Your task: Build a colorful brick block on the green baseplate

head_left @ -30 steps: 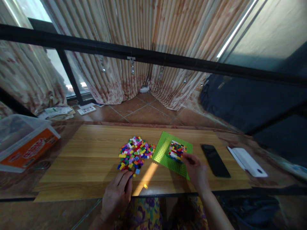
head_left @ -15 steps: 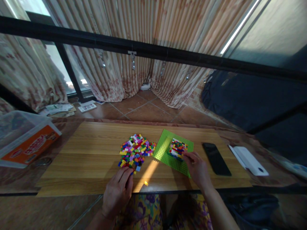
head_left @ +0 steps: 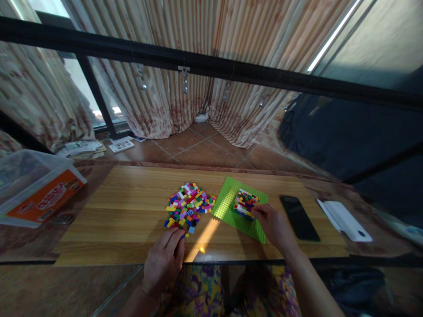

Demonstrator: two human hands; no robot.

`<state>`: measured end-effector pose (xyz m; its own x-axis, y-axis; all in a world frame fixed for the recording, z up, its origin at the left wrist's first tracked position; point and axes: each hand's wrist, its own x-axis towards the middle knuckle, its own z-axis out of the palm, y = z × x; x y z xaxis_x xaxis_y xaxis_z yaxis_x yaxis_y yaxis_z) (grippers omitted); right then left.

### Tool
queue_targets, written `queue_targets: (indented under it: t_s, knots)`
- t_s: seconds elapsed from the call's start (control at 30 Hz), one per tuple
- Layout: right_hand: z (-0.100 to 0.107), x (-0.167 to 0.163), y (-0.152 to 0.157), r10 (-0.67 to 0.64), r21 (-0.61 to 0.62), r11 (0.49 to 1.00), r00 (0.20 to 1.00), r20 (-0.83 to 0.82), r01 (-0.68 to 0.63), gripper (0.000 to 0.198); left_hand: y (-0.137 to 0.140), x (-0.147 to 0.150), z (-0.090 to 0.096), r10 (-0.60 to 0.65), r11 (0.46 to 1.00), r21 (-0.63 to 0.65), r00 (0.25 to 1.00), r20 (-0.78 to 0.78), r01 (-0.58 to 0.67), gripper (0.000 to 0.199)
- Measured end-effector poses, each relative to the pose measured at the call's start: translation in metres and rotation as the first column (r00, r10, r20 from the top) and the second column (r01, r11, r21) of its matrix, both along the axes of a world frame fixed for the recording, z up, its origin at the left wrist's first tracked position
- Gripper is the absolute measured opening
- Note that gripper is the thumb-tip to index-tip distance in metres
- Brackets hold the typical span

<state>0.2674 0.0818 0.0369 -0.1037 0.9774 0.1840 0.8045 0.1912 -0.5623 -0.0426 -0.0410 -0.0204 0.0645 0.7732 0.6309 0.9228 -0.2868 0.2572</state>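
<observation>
Both hands had crept forward since the earlier frames: the left hand [head_left: 163, 262] now had its fingertips at the near edge of the loose pile of small multicoloured plastic bricks [head_left: 188, 207], and the right hand [head_left: 274, 226] had closed in on the small multicoloured brick block [head_left: 245, 203] standing on the bright green studded baseplate [head_left: 231, 207]. Left fingers [head_left: 176, 235] lay close together and only slightly curled, touching the nearest bricks; whether one was pinched between them could not be told. Right fingers were drawn narrow against the near right corner of the block, either pressing a piece down or steadying it, though any brick between them was too small to see. By the look of it, the step in hand was adding to the block while the other hand picked the next brick; the next move would seem to call for a fine pinch on a single brick and a lift across to the baseplate without scattering the pile. One stray yellow brick [head_left: 201, 250] lay alone near the front edge of the wooden tabletop [head_left: 115, 207], where a sweep of the wrist could knock it off. A black phone [head_left: 299, 211] lay just right of the baseplate and a white flat case [head_left: 343, 215] farther right, so room was tighter on that side, while the left of the tabletop lay open up to the clear plastic storage box with an orange label [head_left: 36, 189].
</observation>
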Motion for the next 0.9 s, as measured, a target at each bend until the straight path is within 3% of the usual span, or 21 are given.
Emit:
queue_targets:
  t_s: [0.3, 0.53, 0.63, 0.83, 0.9]
  knots:
    - [-0.002, -0.001, -0.012, -0.205, -0.023, 0.978, 0.935, -0.288, 0.207, 0.032, 0.0, 0.0, 0.001, -0.004, 1.0, 0.002, 1.0, 0.006, 0.004, 0.019]
    - [0.002, -0.006, -0.01, -0.224, -0.06, 0.969, 0.754, -0.618, 0.239, 0.035, 0.0, -0.001, -0.001, 0.01, 1.0, -0.016, 1.0, 0.003, -0.01, 0.017]
    - [0.003, -0.009, -0.011, -0.219, -0.071, 0.971, 0.726, -0.652, 0.229, 0.035, 0.0, 0.0, 0.0, 0.001, 1.0, -0.016, 1.0, 0.008, -0.001, 0.017]
    - [-0.001, -0.008, -0.015, -0.232, -0.071, 0.97, 0.804, -0.548, 0.232, 0.041, 0.001, 0.0, 0.001, -0.005, 1.0, -0.001, 1.0, 0.013, 0.005, 0.018]
    - [-0.003, -0.006, -0.016, -0.25, -0.085, 0.966, 0.795, -0.553, 0.245, 0.043, 0.001, -0.001, 0.001, 0.0, 1.0, -0.001, 1.0, 0.01, 0.0, 0.018]
